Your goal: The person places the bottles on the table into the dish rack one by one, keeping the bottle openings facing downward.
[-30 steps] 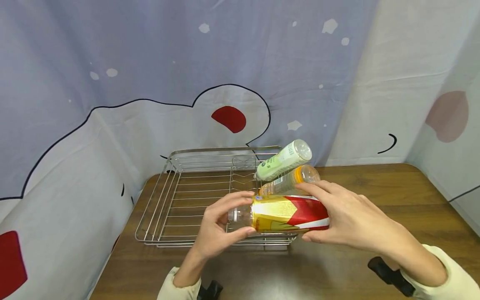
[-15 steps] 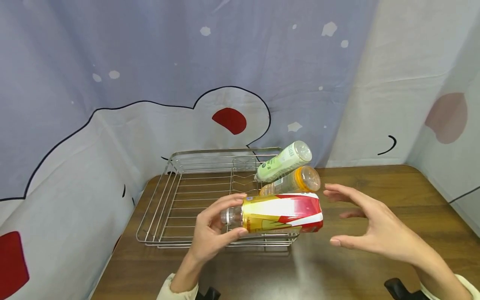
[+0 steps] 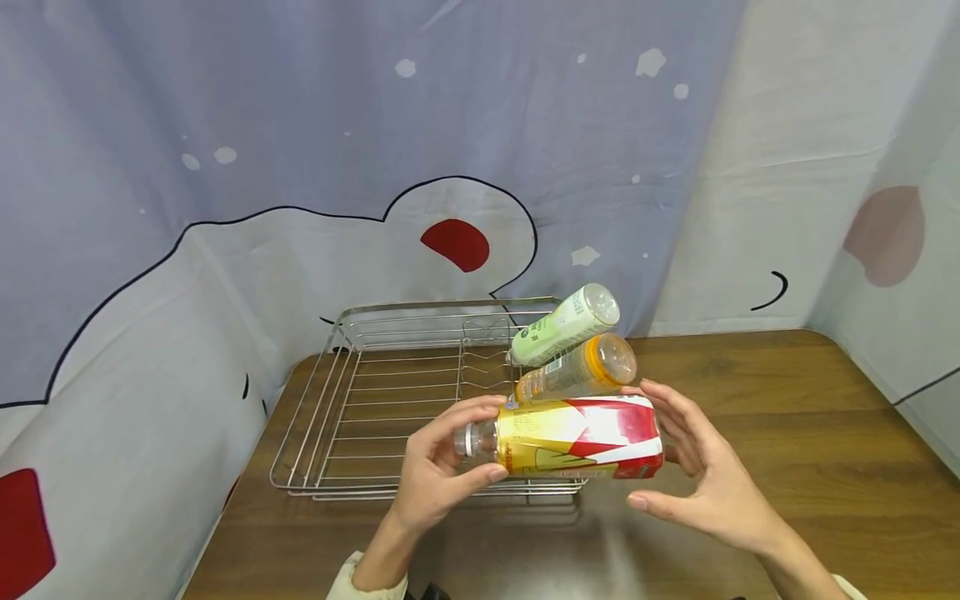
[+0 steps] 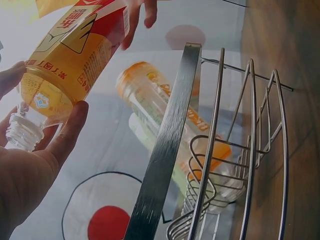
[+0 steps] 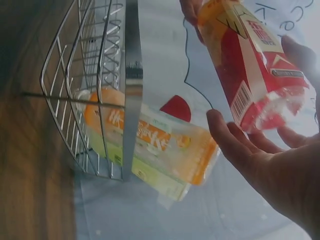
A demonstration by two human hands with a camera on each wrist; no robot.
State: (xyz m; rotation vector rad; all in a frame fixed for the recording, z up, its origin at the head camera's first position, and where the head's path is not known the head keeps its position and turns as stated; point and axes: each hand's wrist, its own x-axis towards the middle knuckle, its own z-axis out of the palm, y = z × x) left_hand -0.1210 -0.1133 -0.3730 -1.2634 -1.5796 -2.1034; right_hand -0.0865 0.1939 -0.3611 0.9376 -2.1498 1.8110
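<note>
My left hand [image 3: 442, 462] grips a plastic bottle [image 3: 577, 437] with a yellow and red label near its capless neck. The bottle lies level above the front of the wire rack. My right hand [image 3: 697, 475] is at the bottle's base, thumb and fingers spread around that end; the thumb stands apart below the bottle in the head view. In the right wrist view the bottle's clear base [image 5: 282, 107] faces the right palm. Behind it, an orange-labelled bottle [image 3: 566, 371] and a green-labelled bottle [image 3: 558, 329] lean neck down in the rack.
The metal wire rack [image 3: 405, 433] stands on the brown wooden table [image 3: 750, 400], with wavy wire dividers on its right part. A patterned curtain [image 3: 337, 125] hangs behind the table and at its sides.
The right hand let go of the bottle's base, drew off to the right, then came back to that end. The bottle shifted left and back right in the left hand, its label turned a little.
</note>
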